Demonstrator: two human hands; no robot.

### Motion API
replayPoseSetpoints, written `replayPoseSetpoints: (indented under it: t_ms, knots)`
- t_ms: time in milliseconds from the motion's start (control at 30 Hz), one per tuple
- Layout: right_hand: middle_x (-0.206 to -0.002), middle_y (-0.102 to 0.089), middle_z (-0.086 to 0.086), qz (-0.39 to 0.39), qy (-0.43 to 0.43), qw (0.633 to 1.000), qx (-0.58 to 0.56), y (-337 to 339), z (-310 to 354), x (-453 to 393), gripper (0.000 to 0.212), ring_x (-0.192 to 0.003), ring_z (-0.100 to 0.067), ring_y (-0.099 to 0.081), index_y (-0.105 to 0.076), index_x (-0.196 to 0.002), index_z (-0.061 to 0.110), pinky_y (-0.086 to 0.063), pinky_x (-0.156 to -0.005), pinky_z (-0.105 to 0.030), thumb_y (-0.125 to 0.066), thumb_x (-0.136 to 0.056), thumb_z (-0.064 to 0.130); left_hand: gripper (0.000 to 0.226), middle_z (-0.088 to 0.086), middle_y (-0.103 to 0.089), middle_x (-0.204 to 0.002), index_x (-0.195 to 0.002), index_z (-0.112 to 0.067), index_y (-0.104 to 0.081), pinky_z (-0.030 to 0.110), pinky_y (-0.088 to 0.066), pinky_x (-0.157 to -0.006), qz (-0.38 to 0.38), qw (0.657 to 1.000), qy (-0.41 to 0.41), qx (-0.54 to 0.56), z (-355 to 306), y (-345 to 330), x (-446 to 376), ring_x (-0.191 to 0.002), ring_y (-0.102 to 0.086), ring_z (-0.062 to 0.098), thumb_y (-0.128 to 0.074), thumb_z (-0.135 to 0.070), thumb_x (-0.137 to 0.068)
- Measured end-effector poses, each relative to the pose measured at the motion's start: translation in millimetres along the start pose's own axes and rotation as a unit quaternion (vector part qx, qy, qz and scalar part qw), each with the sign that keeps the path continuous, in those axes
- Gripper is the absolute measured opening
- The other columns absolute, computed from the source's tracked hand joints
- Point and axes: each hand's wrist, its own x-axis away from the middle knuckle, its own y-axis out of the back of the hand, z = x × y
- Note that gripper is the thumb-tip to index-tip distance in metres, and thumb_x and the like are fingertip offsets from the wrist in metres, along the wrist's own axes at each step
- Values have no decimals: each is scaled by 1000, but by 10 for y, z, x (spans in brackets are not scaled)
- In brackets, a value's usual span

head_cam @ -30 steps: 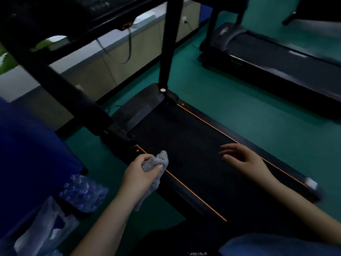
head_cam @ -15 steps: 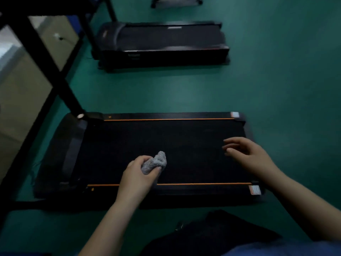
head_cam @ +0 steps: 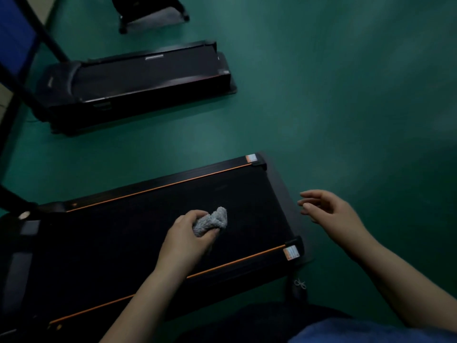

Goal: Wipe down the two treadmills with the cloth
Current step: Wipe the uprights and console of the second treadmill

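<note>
A black treadmill [head_cam: 128,231] with orange side stripes lies across the lower left, its rear end toward the right. My left hand [head_cam: 185,238] grips a bunched grey cloth [head_cam: 212,220] over the belt near that rear end. Whether the cloth touches the belt I cannot tell. My right hand [head_cam: 329,211] hovers with fingers spread just past the treadmill's rear edge, over the floor, holding nothing. A second black treadmill [head_cam: 138,80] lies farther back at upper left.
Green floor [head_cam: 346,95] spreads to the right and between the two machines. Black upright posts [head_cam: 14,95] of the near treadmill cross the left edge. The base of another dark machine [head_cam: 150,13] shows at the top. My dark clothing fills the bottom.
The view has swung right and tilted. My left hand with the cloth has moved toward the belt's rear end. My right hand has left the belt and now hangs over the floor.
</note>
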Motion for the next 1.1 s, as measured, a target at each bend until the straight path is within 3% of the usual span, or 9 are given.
replayPoseSetpoints:
  t_ms: [167, 333, 500, 733, 933, 1100]
  knots:
    - [-98, -72, 4, 16, 15, 999, 32, 730, 39, -490, 21, -95, -13, -67, -65, -98, 28, -47, -76, -21, -61, -90, 10, 35, -14, -61, -102, -106, -38, -61, 20, -46, -72, -17, 1000, 6, 15, -607, -493, -275, -89, -58, 0, -77, -39, -74]
    - [-96, -72, 3, 21, 23, 999, 18, 1083, 120, -875, 20, -96, -16, -68, -65, -96, 27, -51, -83, -26, -62, -89, 8, 36, -13, -63, -101, -105, -38, -61, 23, -48, -76, -19, 1000, 7, 8, -1017, -710, -533, -89, -60, 0, -78, -40, -73]
    - [-98, -72, 5, 9, 21, 1000, 11, 1194, 116, -1184, 18, -96, -13, -67, -65, -99, 27, -49, -78, -22, -62, -89, 12, 36, -13, -61, -102, -104, -38, -60, 19, -42, -73, 1, 1000, -11, -1, -1205, -795, -884, -89, -58, -1, -79, -37, -73]
    - [-99, -72, 4, 13, 10, 1000, 22, 1399, 55, -1777, 20, -96, -14, -67, -64, -98, 31, -46, -74, -22, -63, -89, 13, 35, -11, -64, -101, -101, -39, -61, 27, -50, -79, -7, 1000, -6, -3, -1443, -920, -1564, -89, -61, 5, -79, -39, -72]
    - [-100, -72, 2, 38, 5, 999, 21, 1801, 121, -2794, 19, -98, -17, -67, -64, -98, 28, -46, -75, -21, -63, -89, 10, 35, -9, -64, -102, -101, -37, -60, 26, -47, -80, -20, 999, 27, -6, -1871, -1181, -2297, -92, -61, 8, -79, -37, -72]
    - [-97, -72, 3, 97, 24, 994, 52, 2359, 330, -3975, 19, -97, -16, -67, -65, -98, 26, -51, -86, -24, -64, -88, 9, 33, -9, -64, -101, -101, -37, -59, 26, -45, -76, -77, 994, 76, 28, -2583, -1580, -3078, -90, -60, 8, -78, -37, -74]
